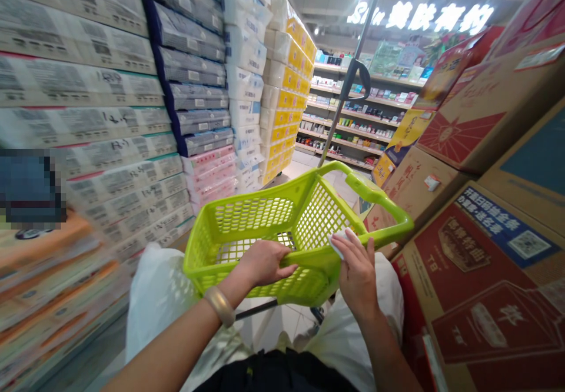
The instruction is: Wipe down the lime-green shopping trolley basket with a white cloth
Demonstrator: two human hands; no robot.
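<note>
A lime-green plastic shopping basket point(247, 221) sits tilted in front of me, above my lap. My left hand point(265, 261) grips the basket's near rim, fingers curled over the edge. A pale bangle sits on that wrist. My right hand point(358, 271) presses a small white cloth point(341, 240) against the basket's right rim, fingers closed over it. The basket's inside looks bare.
Stacked tissue packs point(132, 121) fill the left side. Cardboard boxes point(485, 274) are piled on the right. A metal pole with a dark handle point(353, 80) rises behind the basket. Store shelves point(353, 127) stand further down the aisle. White bags point(159, 292) lie beneath the basket.
</note>
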